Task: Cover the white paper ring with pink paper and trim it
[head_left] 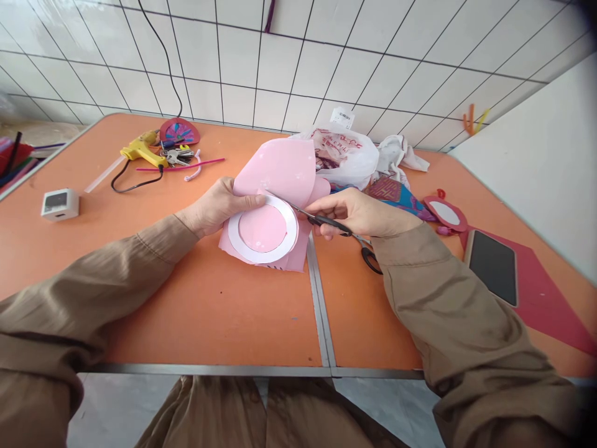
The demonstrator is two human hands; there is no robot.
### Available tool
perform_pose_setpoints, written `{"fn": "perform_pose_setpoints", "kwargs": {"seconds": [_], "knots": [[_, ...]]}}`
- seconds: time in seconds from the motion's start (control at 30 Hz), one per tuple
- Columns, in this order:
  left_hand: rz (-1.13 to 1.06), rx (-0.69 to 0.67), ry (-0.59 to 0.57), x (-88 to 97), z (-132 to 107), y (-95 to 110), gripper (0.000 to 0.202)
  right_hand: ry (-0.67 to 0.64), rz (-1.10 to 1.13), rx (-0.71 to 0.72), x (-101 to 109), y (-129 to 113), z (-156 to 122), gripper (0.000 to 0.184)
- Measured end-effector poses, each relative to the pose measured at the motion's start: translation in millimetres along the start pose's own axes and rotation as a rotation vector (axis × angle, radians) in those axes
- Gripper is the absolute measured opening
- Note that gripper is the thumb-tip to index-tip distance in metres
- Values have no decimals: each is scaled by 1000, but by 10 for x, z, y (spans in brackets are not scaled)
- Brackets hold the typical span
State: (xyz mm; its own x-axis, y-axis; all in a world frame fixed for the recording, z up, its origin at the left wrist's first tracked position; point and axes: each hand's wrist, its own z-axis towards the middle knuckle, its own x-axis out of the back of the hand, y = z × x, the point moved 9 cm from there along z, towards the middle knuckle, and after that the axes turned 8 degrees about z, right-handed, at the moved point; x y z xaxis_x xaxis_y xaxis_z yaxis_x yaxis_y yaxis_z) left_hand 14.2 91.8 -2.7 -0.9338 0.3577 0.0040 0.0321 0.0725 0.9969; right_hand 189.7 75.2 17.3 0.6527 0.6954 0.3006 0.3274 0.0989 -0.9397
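Observation:
My left hand (219, 205) grips a pink patterned sheet (275, 163) together with a white ring (236, 242), its thumb pressing on the ring's upper left edge. Pink shows through the middle of the ring. Black-handled scissors (333, 224) are in my right hand (357, 213), their blades lying across the pink sheet along the ring's upper right rim. One handle loop sticks out below that hand. The sheet curls up at the back and is held above the orange table (224, 311).
A yellow glue gun (142, 149), keys (178, 155) and a small white box (60, 204) lie to the left. Behind the sheet sits a white plastic bag (359, 152). A phone (492, 264) rests on red sheet material (541, 292) at right, near a red-rimmed oval (445, 213).

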Motion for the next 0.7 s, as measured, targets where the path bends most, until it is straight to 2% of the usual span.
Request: {"fn": "perform_pose_setpoints", "kwargs": {"seconds": [0.2, 0.33, 0.47, 0.7], "knots": [[9, -2, 5, 24, 18, -24, 26, -22, -4, 10, 1, 4, -1, 38], [7, -19, 0, 32, 33, -33, 26, 13, -27, 1, 22, 0, -6, 36], [2, -32, -5, 24, 29, -24, 26, 49, -49, -26, 48, 24, -4, 38], [-17, -11, -19, -5, 5, -1, 25, 17, -61, 17, 38, 14, 13, 46]]}}
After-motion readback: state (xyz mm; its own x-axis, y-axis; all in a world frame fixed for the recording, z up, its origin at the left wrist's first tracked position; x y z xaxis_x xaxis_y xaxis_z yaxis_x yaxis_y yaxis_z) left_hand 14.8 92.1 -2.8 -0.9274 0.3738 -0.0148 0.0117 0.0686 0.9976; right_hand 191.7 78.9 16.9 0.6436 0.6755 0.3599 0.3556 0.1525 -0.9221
